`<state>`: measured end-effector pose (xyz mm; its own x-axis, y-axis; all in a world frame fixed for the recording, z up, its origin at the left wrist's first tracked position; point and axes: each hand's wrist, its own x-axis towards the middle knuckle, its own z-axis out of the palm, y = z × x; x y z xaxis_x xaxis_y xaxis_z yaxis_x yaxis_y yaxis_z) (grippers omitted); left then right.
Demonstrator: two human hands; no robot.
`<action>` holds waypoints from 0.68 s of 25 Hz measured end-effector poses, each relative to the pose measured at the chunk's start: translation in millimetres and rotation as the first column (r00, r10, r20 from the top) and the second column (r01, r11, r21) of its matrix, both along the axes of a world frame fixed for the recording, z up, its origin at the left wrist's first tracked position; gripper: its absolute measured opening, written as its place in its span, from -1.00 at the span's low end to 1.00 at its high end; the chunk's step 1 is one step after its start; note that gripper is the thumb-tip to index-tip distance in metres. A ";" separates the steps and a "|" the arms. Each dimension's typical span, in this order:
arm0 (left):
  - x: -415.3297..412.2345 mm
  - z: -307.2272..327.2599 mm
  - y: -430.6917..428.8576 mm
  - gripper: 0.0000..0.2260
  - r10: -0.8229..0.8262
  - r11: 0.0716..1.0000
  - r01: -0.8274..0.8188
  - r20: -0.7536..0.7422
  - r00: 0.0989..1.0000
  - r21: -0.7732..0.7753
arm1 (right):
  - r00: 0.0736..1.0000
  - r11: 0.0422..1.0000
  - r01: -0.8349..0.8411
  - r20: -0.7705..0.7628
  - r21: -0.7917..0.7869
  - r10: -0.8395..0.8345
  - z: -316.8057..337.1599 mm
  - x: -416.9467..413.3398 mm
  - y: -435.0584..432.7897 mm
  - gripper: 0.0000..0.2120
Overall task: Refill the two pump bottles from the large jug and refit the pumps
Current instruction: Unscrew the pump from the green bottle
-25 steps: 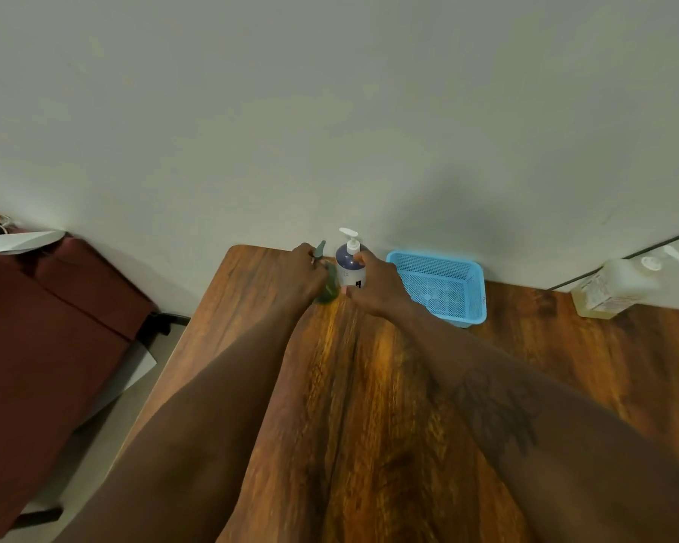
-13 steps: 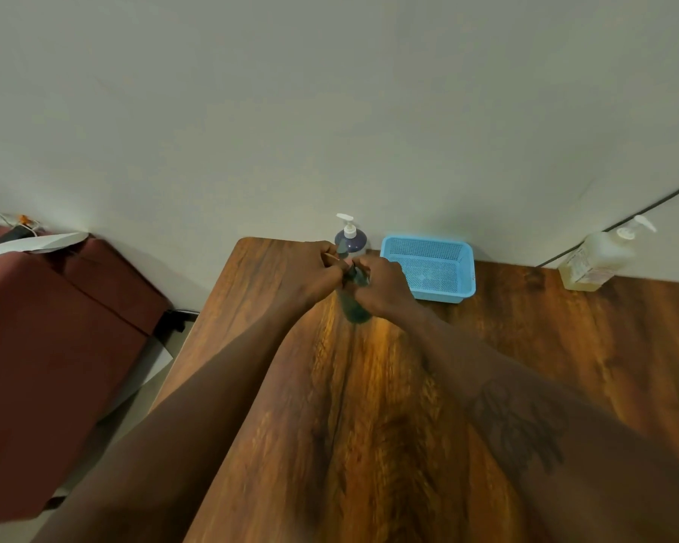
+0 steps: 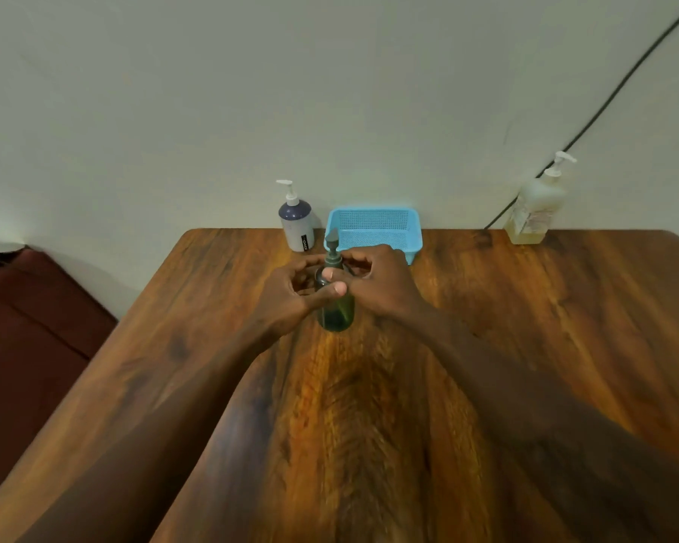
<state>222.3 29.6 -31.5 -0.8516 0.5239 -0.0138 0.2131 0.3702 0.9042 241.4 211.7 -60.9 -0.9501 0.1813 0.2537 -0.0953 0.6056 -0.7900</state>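
Green bottle: stands upright on the desk, centre of view, with liquid low in its base and its dark pump fitted on top, nozzle towards 12 o'clock.
Left hand: at the bottle's 9 o'clock, grip closed around the bottle's shoulder, thumb across the front.
Right hand: at the bottle's 3 o'clock, fingers curled at the pump collar; whether this grip presses the collar I cannot tell.
White-and-navy bottle: upright at 11 o'clock of the green one, near the wall, apart from both hands, white pump on. A small black label near its base carries vertical white letters, too small to read surely.
Blue basket: mesh plastic, at 1 o'clock, just behind the right hand, against the wall.
Large jug: pale bottle with white pump at 2 o'clock, well apart, by the desk's far edge; its printed label is unreadable.
Black cable: runs diagonally down the wall, ending behind the jug.
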 end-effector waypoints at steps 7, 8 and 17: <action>25.3 -69.2 27.2 -0.44 0.039 0.999 -0.028 -0.282 0.959 0.045 | 0.992 1.000 0.008 -0.124 0.001 -0.007 -31.3 49.9 16.6 -0.58; 30.6 -73.6 30.3 -0.45 0.065 0.998 -0.055 -0.304 0.950 0.041 | 0.990 1.000 0.014 -0.137 -0.002 -0.014 -35.0 56.8 18.1 -0.55; 124.5 -75.1 23.1 -0.43 0.180 0.981 -0.135 -0.373 0.910 0.142 | 0.968 0.987 0.125 -0.233 0.104 -0.098 -8.8 145.0 -0.9 -0.49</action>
